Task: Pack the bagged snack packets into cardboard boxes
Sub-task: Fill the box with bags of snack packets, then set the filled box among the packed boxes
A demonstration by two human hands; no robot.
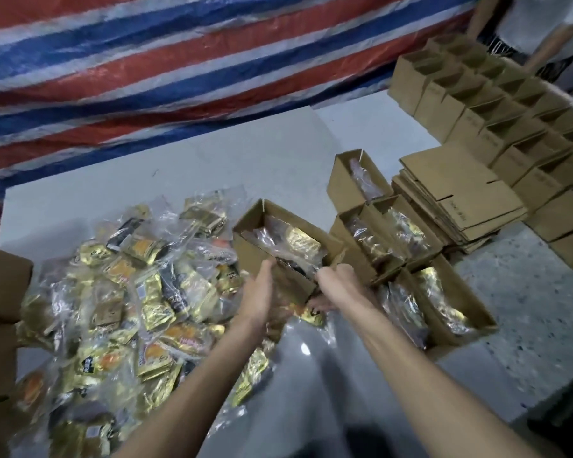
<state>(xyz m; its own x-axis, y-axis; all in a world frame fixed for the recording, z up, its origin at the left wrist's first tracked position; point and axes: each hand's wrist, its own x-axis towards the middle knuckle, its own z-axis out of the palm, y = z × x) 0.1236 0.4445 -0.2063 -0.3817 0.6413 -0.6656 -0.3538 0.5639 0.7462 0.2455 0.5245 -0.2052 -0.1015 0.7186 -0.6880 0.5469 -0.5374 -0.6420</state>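
Observation:
I hold a small open cardboard box (250, 251) tilted above the white table (146, 193). A clear bag of gold snack packets (300, 239) lies inside it. My left hand (262, 292) grips the box's near end from the left and below. From the right, my right hand (336, 282) holds the same end, its fingers curled under the box. A big heap of bagged snack packets (129, 292) covers the table to the left of my arms.
Several filled open boxes (444, 302) stand close on the right. Behind them lie a stack of flat cardboard (460, 193) and rows of empty boxes (510, 110). Brown cartons (0, 282) sit at the left edge. A striped tarp (179, 61) hangs behind; another person (543, 28) stands at top right.

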